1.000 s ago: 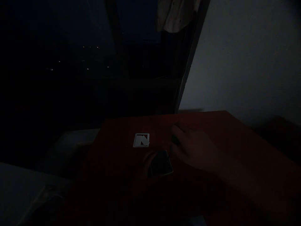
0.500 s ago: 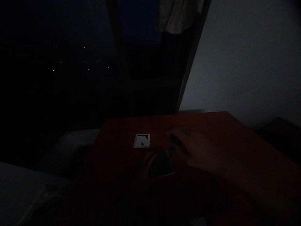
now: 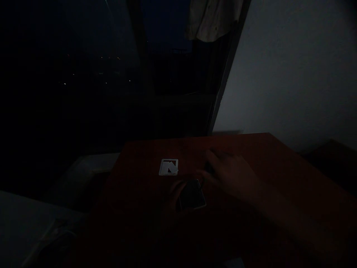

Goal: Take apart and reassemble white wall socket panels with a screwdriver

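Observation:
In the dim light a flat, dark rectangular device with a pale rim, much like a phone, lies at the table's middle. My left hand is closed around its left side, fingers on the edge; much of this hand is lost in shadow. Over the device's upper right corner, my right hand grips a dark-handled tool that looks like a small screwdriver. Its thin end points down at that corner; whether it touches is too dark to tell. Beyond the device lies a white square frame with white pieces on it.
The reddish-brown table ends at a dark window on the far side. A pale wall rises on the right. Cloth hangs above by the window. A pale object shows at the bottom edge.
My right hand has turned a little around the tool, and its fingers now cover more of the tool's lower part. My left hand and the device have stayed in place.

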A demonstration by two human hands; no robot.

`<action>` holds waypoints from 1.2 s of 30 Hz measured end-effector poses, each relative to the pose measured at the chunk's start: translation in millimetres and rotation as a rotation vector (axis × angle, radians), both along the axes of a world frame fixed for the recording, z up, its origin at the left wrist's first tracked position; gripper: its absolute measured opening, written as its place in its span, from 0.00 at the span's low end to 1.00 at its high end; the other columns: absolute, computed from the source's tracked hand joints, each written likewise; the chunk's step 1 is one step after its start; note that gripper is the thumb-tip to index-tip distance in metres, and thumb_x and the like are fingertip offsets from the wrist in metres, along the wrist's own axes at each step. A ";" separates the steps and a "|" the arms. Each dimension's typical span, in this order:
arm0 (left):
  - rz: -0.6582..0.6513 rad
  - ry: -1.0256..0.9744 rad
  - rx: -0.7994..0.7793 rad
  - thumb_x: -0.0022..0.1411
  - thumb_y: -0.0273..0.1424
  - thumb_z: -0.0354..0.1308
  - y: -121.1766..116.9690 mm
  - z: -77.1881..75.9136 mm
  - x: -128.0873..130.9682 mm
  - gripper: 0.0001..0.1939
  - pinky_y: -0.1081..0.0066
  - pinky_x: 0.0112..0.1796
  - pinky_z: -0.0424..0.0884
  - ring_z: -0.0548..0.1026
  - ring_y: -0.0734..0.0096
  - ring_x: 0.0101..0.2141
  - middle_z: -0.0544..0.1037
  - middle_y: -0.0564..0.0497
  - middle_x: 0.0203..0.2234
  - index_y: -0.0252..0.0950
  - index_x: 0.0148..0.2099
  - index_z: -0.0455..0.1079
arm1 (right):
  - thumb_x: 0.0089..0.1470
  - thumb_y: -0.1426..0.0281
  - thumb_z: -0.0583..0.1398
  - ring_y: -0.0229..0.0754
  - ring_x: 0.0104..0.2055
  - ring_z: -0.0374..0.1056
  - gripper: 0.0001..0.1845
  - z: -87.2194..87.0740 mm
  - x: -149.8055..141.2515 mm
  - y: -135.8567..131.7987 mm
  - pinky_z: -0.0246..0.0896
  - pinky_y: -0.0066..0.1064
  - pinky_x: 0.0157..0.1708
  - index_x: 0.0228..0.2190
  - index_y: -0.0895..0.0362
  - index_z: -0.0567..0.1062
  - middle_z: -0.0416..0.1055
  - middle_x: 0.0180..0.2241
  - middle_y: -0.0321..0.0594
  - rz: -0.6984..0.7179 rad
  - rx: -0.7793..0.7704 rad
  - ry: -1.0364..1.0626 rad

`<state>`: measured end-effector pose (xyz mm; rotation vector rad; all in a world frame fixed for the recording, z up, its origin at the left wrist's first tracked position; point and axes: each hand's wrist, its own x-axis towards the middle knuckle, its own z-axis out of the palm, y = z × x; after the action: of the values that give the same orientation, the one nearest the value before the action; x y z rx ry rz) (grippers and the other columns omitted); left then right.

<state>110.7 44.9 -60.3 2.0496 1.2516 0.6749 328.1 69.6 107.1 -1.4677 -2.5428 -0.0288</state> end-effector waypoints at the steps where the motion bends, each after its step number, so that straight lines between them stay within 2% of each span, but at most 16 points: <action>1: 0.006 0.004 0.006 0.56 0.40 0.62 0.1 -2.1 -0.7 0.37 0.55 0.58 0.60 0.60 0.54 0.59 0.58 0.47 0.62 0.45 0.64 0.53 | 0.61 0.61 0.51 0.47 0.33 0.70 0.17 -0.7 0.2 1.4 0.61 0.35 0.28 0.46 0.58 0.66 0.71 0.39 0.47 -0.020 0.006 0.000; 3: 0.013 0.013 0.012 0.56 0.40 0.62 0.4 -6.0 -1.9 0.37 0.55 0.58 0.59 0.59 0.54 0.59 0.57 0.46 0.62 0.44 0.64 0.53 | 0.59 0.66 0.52 0.47 0.36 0.70 0.17 -1.3 1.8 3.3 0.63 0.36 0.32 0.49 0.59 0.64 0.70 0.43 0.48 0.025 -0.020 0.072; 5: 0.012 0.009 0.014 0.55 0.41 0.63 0.6 -8.5 -2.4 0.38 0.55 0.58 0.60 0.59 0.53 0.59 0.57 0.46 0.62 0.44 0.64 0.53 | 0.54 0.73 0.53 0.45 0.41 0.70 0.22 -1.8 3.9 3.9 0.64 0.36 0.37 0.52 0.59 0.62 0.68 0.48 0.49 0.112 -0.060 0.175; 7: 0.010 0.012 0.008 0.55 0.40 0.62 0.7 -9.2 -2.2 0.37 0.55 0.57 0.60 0.60 0.53 0.59 0.57 0.46 0.62 0.44 0.64 0.53 | 0.52 0.76 0.54 0.44 0.45 0.69 0.25 -3.0 5.2 3.9 0.63 0.35 0.40 0.53 0.58 0.61 0.67 0.50 0.48 0.161 -0.074 0.223; 10: 0.021 0.023 0.001 0.55 0.39 0.62 0.5 -8.8 -1.6 0.37 0.55 0.57 0.60 0.60 0.53 0.59 0.57 0.45 0.62 0.43 0.64 0.54 | 0.58 0.68 0.54 0.46 0.40 0.71 0.20 -5.8 4.3 4.2 0.64 0.35 0.35 0.52 0.57 0.63 0.71 0.47 0.47 0.079 -0.021 0.150; 13: 0.027 0.021 0.002 0.55 0.39 0.62 0.6 -9.5 -1.9 0.37 0.55 0.57 0.60 0.59 0.54 0.59 0.57 0.46 0.62 0.43 0.64 0.54 | 0.59 0.60 0.53 0.48 0.33 0.72 0.22 -7.5 2.9 4.1 0.63 0.36 0.30 0.52 0.57 0.64 0.74 0.41 0.47 -0.023 0.019 0.062; 17: 0.022 0.018 -0.007 0.55 0.40 0.62 1.1 -9.1 -2.7 0.37 0.56 0.57 0.61 0.60 0.54 0.59 0.57 0.46 0.62 0.44 0.64 0.54 | 0.54 0.72 0.55 0.46 0.43 0.70 0.28 -6.3 4.2 2.6 0.64 0.35 0.38 0.56 0.58 0.58 0.68 0.51 0.49 0.117 -0.040 0.192; 19: 0.025 0.029 -0.015 0.55 0.39 0.62 0.8 -7.2 -2.8 0.36 0.56 0.57 0.61 0.60 0.54 0.59 0.57 0.46 0.62 0.43 0.64 0.55 | 0.53 0.75 0.55 0.45 0.46 0.69 0.28 -5.4 4.4 2.1 0.63 0.34 0.41 0.56 0.57 0.58 0.67 0.53 0.48 0.167 -0.062 0.241; 22: 0.024 0.040 -0.021 0.56 0.39 0.62 -0.1 -5.1 -3.2 0.36 0.55 0.58 0.59 0.59 0.54 0.59 0.56 0.46 0.62 0.43 0.64 0.54 | 0.59 0.67 0.53 0.46 0.39 0.72 0.21 -4.9 2.6 1.9 0.64 0.35 0.35 0.53 0.57 0.63 0.72 0.46 0.47 0.075 -0.025 0.154; 24: 0.025 0.043 -0.023 0.56 0.40 0.62 -0.5 -5.8 -3.7 0.36 0.54 0.58 0.59 0.58 0.53 0.60 0.55 0.46 0.63 0.43 0.64 0.53 | 0.61 0.60 0.52 0.48 0.33 0.72 0.20 -4.6 1.0 1.3 0.63 0.35 0.30 0.51 0.57 0.66 0.74 0.40 0.47 -0.019 0.008 0.062; 26: 0.027 0.039 -0.023 0.56 0.41 0.61 -0.5 -7.6 -4.1 0.36 0.55 0.58 0.59 0.58 0.53 0.60 0.55 0.46 0.63 0.43 0.64 0.53 | 0.61 0.61 0.51 0.48 0.34 0.73 0.21 -3.9 0.5 0.3 0.63 0.36 0.30 0.51 0.58 0.65 0.74 0.40 0.47 -0.018 0.004 0.059; 30: 0.013 0.013 0.000 0.56 0.42 0.61 0.0 -7.2 -3.2 0.36 0.55 0.57 0.60 0.59 0.54 0.59 0.56 0.46 0.62 0.43 0.64 0.53 | 0.54 0.72 0.54 0.46 0.46 0.70 0.29 -2.8 1.7 -1.1 0.64 0.34 0.41 0.58 0.58 0.58 0.68 0.52 0.48 0.151 -0.043 0.186; 36: 0.027 0.037 -0.004 0.55 0.41 0.62 0.0 0.5 -1.1 0.36 0.56 0.57 0.60 0.60 0.54 0.59 0.58 0.45 0.61 0.42 0.63 0.55 | 0.61 0.61 0.50 0.49 0.33 0.73 0.25 -5.0 0.7 -0.1 0.65 0.38 0.30 0.56 0.57 0.61 0.75 0.38 0.46 -0.042 -0.003 0.037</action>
<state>109.6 44.9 -59.8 2.0537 1.3022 0.6488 328.8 69.4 102.0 -1.5087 -2.4843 -0.0041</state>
